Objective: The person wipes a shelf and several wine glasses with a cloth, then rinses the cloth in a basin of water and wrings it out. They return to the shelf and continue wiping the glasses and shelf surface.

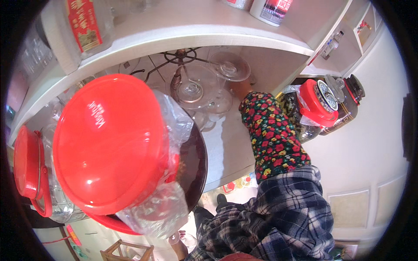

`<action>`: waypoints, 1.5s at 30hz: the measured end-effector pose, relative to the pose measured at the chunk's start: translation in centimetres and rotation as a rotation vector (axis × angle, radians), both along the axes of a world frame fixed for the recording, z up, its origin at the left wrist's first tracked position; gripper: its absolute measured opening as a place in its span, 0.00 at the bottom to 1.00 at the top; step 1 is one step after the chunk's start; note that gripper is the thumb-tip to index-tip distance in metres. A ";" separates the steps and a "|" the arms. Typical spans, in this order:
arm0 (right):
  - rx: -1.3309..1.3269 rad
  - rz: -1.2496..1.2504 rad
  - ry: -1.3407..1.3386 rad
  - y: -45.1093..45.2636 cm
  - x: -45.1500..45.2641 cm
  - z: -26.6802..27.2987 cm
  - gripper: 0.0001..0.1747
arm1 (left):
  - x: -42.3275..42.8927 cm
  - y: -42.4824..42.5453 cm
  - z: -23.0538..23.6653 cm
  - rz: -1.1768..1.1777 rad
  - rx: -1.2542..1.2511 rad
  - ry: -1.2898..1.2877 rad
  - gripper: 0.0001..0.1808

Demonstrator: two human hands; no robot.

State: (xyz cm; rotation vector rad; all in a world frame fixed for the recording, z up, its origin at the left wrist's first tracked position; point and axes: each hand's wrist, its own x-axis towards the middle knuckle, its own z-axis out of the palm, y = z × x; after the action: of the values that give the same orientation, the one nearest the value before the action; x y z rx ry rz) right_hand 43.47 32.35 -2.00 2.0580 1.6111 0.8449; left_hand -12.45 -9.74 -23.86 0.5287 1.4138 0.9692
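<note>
My right arm, in a floral oversleeve, reaches into a shelf compartment. My right hand [241, 88] is mostly hidden there beside a clear stemmed glass [230, 67] whose round disc tilts towards me; its grip cannot be made out. Another stemmed glass [194, 88] stands just left of it, with more clear glassware [220, 104] below. Low in the picture, small and partly covered by my plaid clothing, my left hand [180, 246] is around a clear glass [174, 238]. A second clear round glass shape [189, 240] shows beside those fingers.
A large jar with a red lid [107, 143], plastic film and dark contents blocks the left foreground. Another red-lidded jar [27, 163] stands farther left. A dark metal rack [180, 55] is behind the glasses. Jars [307, 114] crowd the right; a wooden stool [127, 251] is below.
</note>
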 end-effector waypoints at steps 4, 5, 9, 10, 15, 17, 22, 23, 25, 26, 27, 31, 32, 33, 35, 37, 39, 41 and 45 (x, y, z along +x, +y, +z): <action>0.042 0.020 -0.229 -1.6 -0.2 10.2 0.16 | -0.5 1.1 -0.7 -0.018 -0.105 -0.202 0.14; 0.080 0.050 -0.304 -2.7 -0.1 12.6 0.15 | -0.4 1.5 -0.8 -0.026 -0.105 -0.196 0.14; 0.159 0.257 0.166 -4.9 0.1 17.8 0.12 | 0.2 3.5 -0.6 -0.101 -0.089 -0.249 0.10; 0.236 0.208 0.068 -5.1 -0.3 16.8 0.11 | 0.6 3.7 -0.5 -0.093 -0.050 -0.244 0.10; -0.086 -0.078 -0.837 -8.1 -2.3 4.2 0.14 | 0.6 3.7 0.1 -0.075 -0.018 -0.179 0.12; -0.198 -0.294 -0.178 -8.0 -3.8 -0.8 0.17 | 0.0 3.3 0.1 -0.042 -0.058 -0.190 0.13; -0.267 -0.086 -0.362 -9.6 -2.9 3.1 0.16 | -1.3 2.9 -0.3 0.036 -0.062 -0.072 0.14; -0.223 -0.116 -0.364 -8.9 -2.1 6.2 0.16 | -1.4 3.3 -0.6 0.031 -0.038 -0.134 0.14; -0.163 -0.314 -0.478 -5.5 -0.9 13.1 0.16 | -1.2 4.2 -0.8 0.060 -0.057 -0.193 0.15; -0.116 -0.357 -0.537 -5.6 -0.8 15.0 0.17 | -1.0 4.5 -0.8 0.032 0.066 -0.100 0.15; -0.077 -0.292 -0.457 -5.2 -0.7 17.0 0.18 | -0.6 4.8 -0.8 0.024 0.078 -0.113 0.15; 0.026 -0.352 -0.318 -6.8 -3.0 17.8 0.20 | 0.7 5.4 0.0 0.013 0.072 -0.155 0.13; -0.128 -0.486 -0.374 -6.9 -3.9 17.1 0.22 | 1.1 5.3 0.3 0.016 0.066 -0.159 0.12; -0.260 -0.603 -0.361 -7.1 -4.7 16.1 0.22 | 1.4 5.2 0.5 0.010 0.070 -0.179 0.12; -0.376 -0.605 -0.429 -8.3 -6.1 12.3 0.22 | 1.4 4.7 0.7 -0.011 0.031 -0.126 0.12; -0.408 -0.447 -0.494 -9.8 -6.9 7.1 0.22 | 1.2 3.7 0.6 -0.030 0.019 -0.070 0.12; -0.431 -0.348 -0.476 -11.0 -7.0 2.0 0.21 | 0.5 3.0 0.3 -0.011 0.003 -0.025 0.12; -0.478 -0.351 -0.374 -11.5 -6.6 -1.4 0.21 | -0.1 2.7 -0.2 0.102 -0.066 -0.104 0.10; -0.531 -0.370 -0.088 -9.7 -5.2 0.4 0.19 | -1.1 2.2 -0.2 0.147 -0.011 -0.129 0.12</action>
State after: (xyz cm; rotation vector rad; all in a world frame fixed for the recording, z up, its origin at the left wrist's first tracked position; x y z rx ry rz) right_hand 38.27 22.63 -1.62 1.8144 1.1866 0.3256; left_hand -13.52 -7.56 -24.07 0.3517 1.3546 1.0930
